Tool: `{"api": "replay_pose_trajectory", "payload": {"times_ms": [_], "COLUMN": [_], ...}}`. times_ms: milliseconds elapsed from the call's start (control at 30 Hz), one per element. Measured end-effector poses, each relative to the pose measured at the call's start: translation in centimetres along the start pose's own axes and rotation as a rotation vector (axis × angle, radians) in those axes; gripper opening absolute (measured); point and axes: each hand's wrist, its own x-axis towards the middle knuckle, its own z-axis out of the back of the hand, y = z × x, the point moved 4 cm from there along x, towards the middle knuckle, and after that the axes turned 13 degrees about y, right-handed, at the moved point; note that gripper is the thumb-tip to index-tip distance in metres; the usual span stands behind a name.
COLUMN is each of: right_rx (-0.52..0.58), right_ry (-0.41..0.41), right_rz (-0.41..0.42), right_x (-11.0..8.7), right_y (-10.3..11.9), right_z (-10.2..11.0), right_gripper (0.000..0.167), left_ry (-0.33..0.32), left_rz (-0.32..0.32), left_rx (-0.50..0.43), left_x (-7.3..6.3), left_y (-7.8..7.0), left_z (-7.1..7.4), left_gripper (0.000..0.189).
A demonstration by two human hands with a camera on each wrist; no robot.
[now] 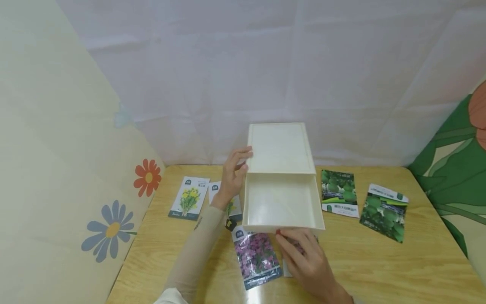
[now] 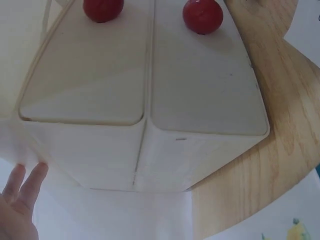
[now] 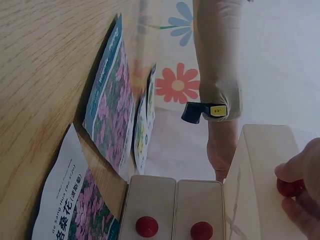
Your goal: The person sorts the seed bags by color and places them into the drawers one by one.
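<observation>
A white drawer box (image 1: pixel 279 147) stands at the back middle of the wooden table. Its top drawer (image 1: pixel 284 228) is pulled out toward me, with a bare white inside. My right hand (image 1: pixel 309 264) pinches that drawer's red knob (image 3: pixel 289 188) between thumb and fingers. Against the box's left side rests my left hand (image 1: pixel 232 175), its fingers extended along the upper edge. Two lower drawers are closed in the right wrist view, each with its own red knob (image 3: pixel 147 226). In front of the box lies a purple-flower seed packet (image 1: pixel 257 257); a second one is partly hidden under my right hand.
On the left lie two yellow-flower seed packets (image 1: pixel 189 198), one partly behind my left wrist. Two green seed packets (image 1: pixel 339 192) lie right of the box. A white cloth (image 1: pixel 212 76) hangs behind the table, and flower-printed panels (image 1: pixel 45 147) flank it.
</observation>
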Motion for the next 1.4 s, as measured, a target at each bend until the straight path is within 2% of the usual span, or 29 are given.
{"api": "replay_pose_trajectory", "payload": {"times_ms": [133, 267, 400, 667, 867, 1033, 1167, 1267, 1300, 1400], "right_rx": [0.014, 0.018, 0.007, 0.035, 0.053, 0.11, 0.168, 0.184, 0.182, 0.171], "right_ry": [-0.004, 0.008, 0.017, -0.032, -0.039, 0.047, 0.148, 0.23, 0.259, 0.375], "right_rz": [0.002, -0.035, -0.067, -0.014, -0.003, -0.099, -0.184, -0.255, -0.284, -0.393], "right_x": [-0.1, -0.4, -0.9, -1.1, -1.8, -3.5, -4.8, -5.6, -5.8, -6.5], "right_y": [0.1, 0.2, 0.3, 0.5, 0.5, 0.0, -0.2, -0.4, -0.4, -0.6], "right_z": [0.2, 0.4, 0.4, 0.3, -0.4, -1.9, -3.2, -3.8, -4.0, -4.5], "right_gripper": [0.032, 0.033, 0.035, 0.033, 0.03, 0.033, 0.033, 0.023, 0.024, 0.043], "left_ry": [0.053, 0.077, 0.06, 0.032, 0.078, 0.14, 0.192, 0.226, 0.239, 0.28], "left_rz": [0.054, 0.114, 0.159, 0.174, 0.311, 0.415, 0.457, 0.479, 0.487, 0.511], "left_rx": [-0.012, -0.034, -0.053, -0.082, -0.038, -0.005, 0.019, 0.035, 0.048, 0.092], "left_x": [-0.5, -0.9, -1.2, -2.4, -4.3, -6.4, -8.0, -9.3, -9.8, -11.1], "left_y": [0.0, -0.6, -1.2, -2.4, -2.9, -3.1, -3.1, -3.0, -2.9, -2.8], "left_z": [0.4, 0.8, 1.0, 1.8, 1.9, 1.5, 1.2, 1.0, 0.9, 0.5], "left_gripper": [0.042, 0.04, 0.037, 0.03, 0.031, 0.034, 0.036, 0.037, 0.037, 0.035]}}
